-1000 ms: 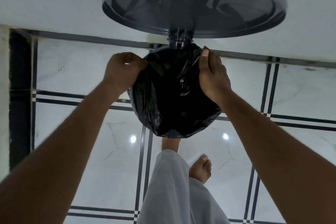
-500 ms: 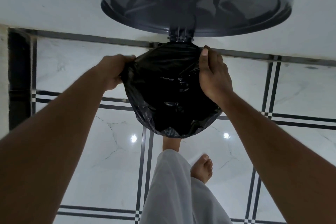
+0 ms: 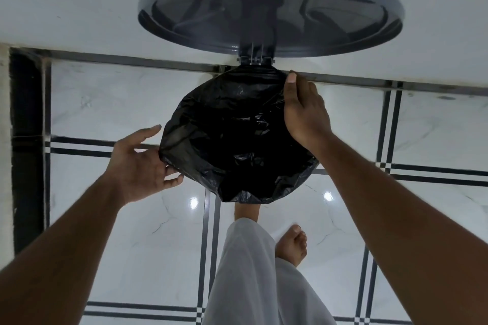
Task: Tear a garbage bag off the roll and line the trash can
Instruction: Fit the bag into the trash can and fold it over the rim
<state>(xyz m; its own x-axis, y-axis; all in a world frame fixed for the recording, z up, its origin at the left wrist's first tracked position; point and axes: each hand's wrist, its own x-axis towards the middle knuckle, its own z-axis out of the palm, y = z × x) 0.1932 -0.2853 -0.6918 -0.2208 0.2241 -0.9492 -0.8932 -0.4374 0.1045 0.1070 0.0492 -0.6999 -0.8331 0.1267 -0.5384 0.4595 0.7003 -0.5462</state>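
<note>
Garbage bag (image 3: 232, 140) is black and already draped over the mouth of the trash can, so from my head view I'm basically looking straight down into a dark crinkly hole. You can't see the can body itself, the plastic covers the whole rim and bunches up along the near edge. The can's grey lid (image 3: 269, 8) is flipped open on its hinge at the far side, leaning back against the white wall, underside facing me.

Right hand (image 3: 303, 111) is curled over the far-right part of the rim, thumb up near the hinge, fingers clamped on the bag edge there. So that grip is grasping the bag. Left hand (image 3: 140, 163) is at the near-left side of the rim with fingers spread wide, grip released. The fingertips are right at the edge of the plastic, touching or just about touching it, but not pinching anything.

Floor (image 3: 132, 245) is glossy white marble tile with black double stripes, two ceiling lights reflecting in it just below the can. A white trouser leg (image 3: 250, 272) and a bare foot (image 3: 290, 245) sit just on my side of the can.
</note>
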